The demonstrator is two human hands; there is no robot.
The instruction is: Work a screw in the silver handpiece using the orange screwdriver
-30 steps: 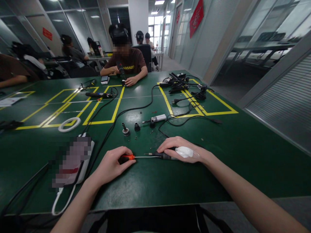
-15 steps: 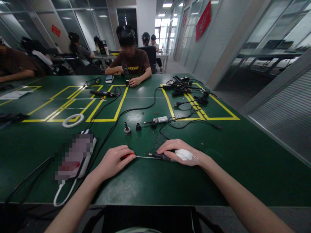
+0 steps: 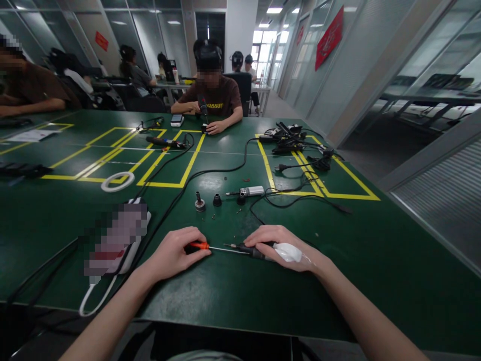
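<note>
My left hand (image 3: 179, 252) is at the table, its thumb and index finger spread on either side of a screwdriver's orange and black handle (image 3: 200, 245). A gap shows below the handle; the other fingers are partly hidden. The screwdriver's thin metal shaft points right, its tip close to my right hand (image 3: 276, 243). Those fingers are closed over a black tool handle (image 3: 251, 250) with a thin metal pin at its left end, lying low over the table. White material covers the back of that hand. Beyond stand black cone-shaped parts (image 3: 217, 200) and a metal-based part (image 3: 200, 202).
A silver cylinder with a thin rod (image 3: 252, 191) lies beyond the small parts. Black cables (image 3: 195, 171) cross the green table (image 3: 225, 296). A white tape ring (image 3: 117, 182) and a blurred device (image 3: 116, 240) are left. Tangled black tools (image 3: 287, 138) lie far right; a person (image 3: 225, 98) sits opposite.
My left thumb and index finger have moved apart, showing more of the orange handle. My right hand stays over the black handle. The whole view has shifted slightly.
</note>
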